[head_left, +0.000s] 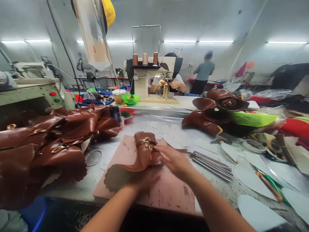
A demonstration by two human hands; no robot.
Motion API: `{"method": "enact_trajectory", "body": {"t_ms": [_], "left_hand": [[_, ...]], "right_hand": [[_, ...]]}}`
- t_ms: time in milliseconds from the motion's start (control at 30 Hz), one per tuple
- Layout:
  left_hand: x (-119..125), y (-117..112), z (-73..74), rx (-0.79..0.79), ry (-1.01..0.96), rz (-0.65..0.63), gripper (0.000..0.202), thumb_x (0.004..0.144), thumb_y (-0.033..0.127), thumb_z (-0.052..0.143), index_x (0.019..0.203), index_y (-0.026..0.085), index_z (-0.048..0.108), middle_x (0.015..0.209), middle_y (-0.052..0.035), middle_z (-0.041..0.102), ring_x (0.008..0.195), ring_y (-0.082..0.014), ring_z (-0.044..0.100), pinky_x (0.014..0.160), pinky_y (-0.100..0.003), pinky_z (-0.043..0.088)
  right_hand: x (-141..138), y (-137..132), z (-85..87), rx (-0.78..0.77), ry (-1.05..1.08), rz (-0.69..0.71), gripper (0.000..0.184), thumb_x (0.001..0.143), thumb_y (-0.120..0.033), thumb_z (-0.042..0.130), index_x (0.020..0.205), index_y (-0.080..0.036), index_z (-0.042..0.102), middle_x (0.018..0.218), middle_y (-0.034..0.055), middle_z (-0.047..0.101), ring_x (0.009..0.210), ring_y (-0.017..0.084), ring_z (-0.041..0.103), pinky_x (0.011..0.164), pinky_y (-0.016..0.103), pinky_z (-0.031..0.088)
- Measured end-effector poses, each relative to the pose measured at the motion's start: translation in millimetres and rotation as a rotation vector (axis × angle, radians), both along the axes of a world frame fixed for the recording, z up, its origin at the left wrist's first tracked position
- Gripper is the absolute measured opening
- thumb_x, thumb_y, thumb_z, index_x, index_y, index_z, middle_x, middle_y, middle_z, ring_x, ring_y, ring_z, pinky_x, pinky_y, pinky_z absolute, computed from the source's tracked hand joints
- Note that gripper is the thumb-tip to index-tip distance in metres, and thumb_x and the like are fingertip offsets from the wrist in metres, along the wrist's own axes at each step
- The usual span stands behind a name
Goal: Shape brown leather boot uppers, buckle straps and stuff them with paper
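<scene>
Cluttered workshop bench (147, 126). On the near board (166, 193), left hand (142, 178) grips the leather boot (144, 158); right hand (175, 159) pinches its buckle strap (145, 142). Likely soft, floppy, light; hold the shaft.

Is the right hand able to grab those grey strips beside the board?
Probably yes. The grey strips lie just to the side of the right hand, with nothing between them. That hand is on the brown leather boot upper, though, so it would need to leave that first.
</scene>
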State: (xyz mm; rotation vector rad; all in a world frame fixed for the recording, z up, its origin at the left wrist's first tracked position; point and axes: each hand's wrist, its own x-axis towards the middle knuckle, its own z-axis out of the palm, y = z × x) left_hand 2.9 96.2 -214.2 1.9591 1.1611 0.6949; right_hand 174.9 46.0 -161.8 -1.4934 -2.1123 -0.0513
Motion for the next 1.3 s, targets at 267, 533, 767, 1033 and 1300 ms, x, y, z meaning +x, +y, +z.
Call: {"method": "enact_trajectory", "body": {"t_ms": [267, 533, 767, 1033, 1300], "left_hand": [[1.5, 0.4, -5.0, 0.266, 0.498, -0.326, 0.050, 0.086, 0.041, 0.042, 0.134, 0.029, 0.040, 0.138, -0.0048, 0.044, 0.128, -0.0303, 0.035, 0.106, -0.046, 0.024], [4.2, 9.1, -17.7, 0.500, 0.509, -0.231, 0.048, 0.084, 0.044, 0.042, 0.130, 0.032, 0.046, 0.137, -0.0027, 0.044, 0.130, -0.0336, 0.028, 0.107, -0.049, 0.017], [3.8, 13.5, -21.7, 0.502, 0.509, -0.214, 0.047, 0.083, 0.044, 0.041, 0.128, 0.031, 0.048, 0.134, -0.0031, 0.048, 0.128, -0.0335, 0.032, 0.107, -0.049, 0.019], [1.5, 9.8, -24.6, 0.343, 0.478, -0.214, 0.049, 0.082, 0.047, 0.042, 0.127, 0.030, 0.050, 0.129, -0.0058, 0.054, 0.124, -0.0350, 0.040, 0.106, -0.052, 0.021], [1.2, 6.7, -17.6, 0.048, 0.559, -0.252, 0.052, 0.085, 0.052, 0.035, 0.130, 0.029, 0.047, 0.132, -0.0058, 0.051, 0.126, -0.0336, 0.038, 0.105, -0.051, 0.025]], "right_hand": [[105.6, -129.9, -15.6, -0.478, 0.116, -0.571, 0.026, 0.080, -0.027, 0.044, 0.091, -0.020, 0.067, 0.086, 0.0052, 0.072, 0.079, 0.022, 0.066, 0.071, 0.034, 0.053], [81.6, -143.7, -45.9, -0.563, -0.010, -0.548, 0.048, 0.066, -0.009, 0.059, 0.112, -0.019, 0.061, 0.125, 0.0109, 0.056, 0.116, 0.024, 0.052, 0.098, 0.040, 0.040], [87.5, -116.5, -38.8, -0.560, -0.058, -0.469, 0.060, 0.060, -0.009, 0.068, 0.117, -0.024, 0.058, 0.128, 0.0098, 0.054, 0.116, 0.028, 0.051, 0.097, 0.042, 0.039], [122.9, -80.4, -19.3, -0.499, -0.025, -0.505, 0.038, 0.079, -0.022, 0.059, 0.117, -0.020, 0.057, 0.120, 0.0066, 0.061, 0.111, 0.021, 0.055, 0.093, 0.033, 0.043], [159.8, 66.0, -8.6, -0.514, 0.009, -0.789, 0.026, 0.090, -0.032, 0.050, 0.109, -0.016, 0.056, 0.112, 0.0069, 0.059, 0.098, 0.020, 0.058, 0.085, 0.041, 0.047]]}}
